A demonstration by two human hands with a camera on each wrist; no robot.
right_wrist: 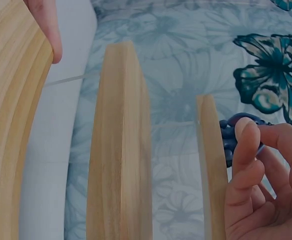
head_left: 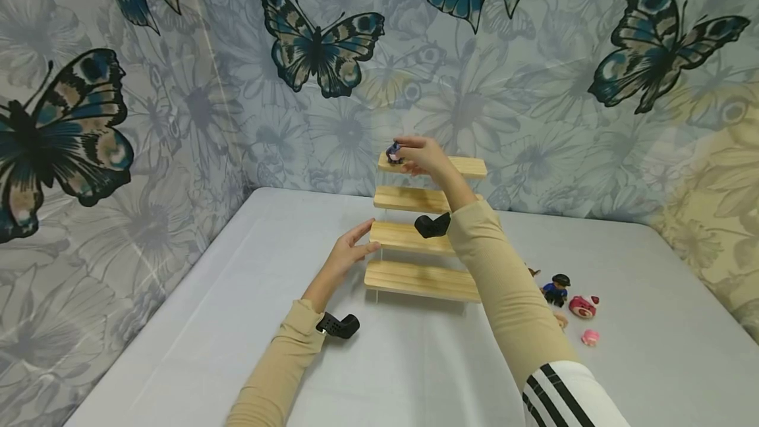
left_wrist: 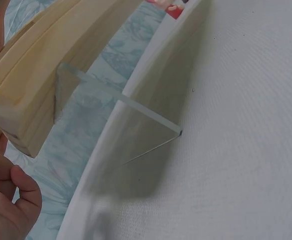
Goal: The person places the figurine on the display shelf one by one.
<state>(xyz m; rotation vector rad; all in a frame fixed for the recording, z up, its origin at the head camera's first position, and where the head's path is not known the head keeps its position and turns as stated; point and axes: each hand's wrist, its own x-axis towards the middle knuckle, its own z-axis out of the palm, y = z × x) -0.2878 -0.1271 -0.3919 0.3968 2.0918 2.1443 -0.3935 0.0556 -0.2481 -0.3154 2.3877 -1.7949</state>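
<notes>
A wooden stepped display stand [head_left: 409,237] with clear supports rises in several tiers in the head view. At the left end of its top shelf [head_left: 468,167], my right hand [head_left: 423,155] pinches a small dark blue figurine [head_left: 391,154] between thumb and fingers. In the right wrist view the figurine [right_wrist: 228,142] sits right against the top shelf, partly hidden by the fingers. My left hand [head_left: 342,257] grips the left end of the second shelf from the bottom, thumb toward the front and fingers behind.
Right of the stand, partly behind my right forearm, lie several small toys: a figure in a dark cap [head_left: 556,290], a red and pink round toy [head_left: 584,308] and a small pink one [head_left: 590,337]. A butterfly-print cloth [head_left: 320,143] hangs behind the white table [head_left: 196,321].
</notes>
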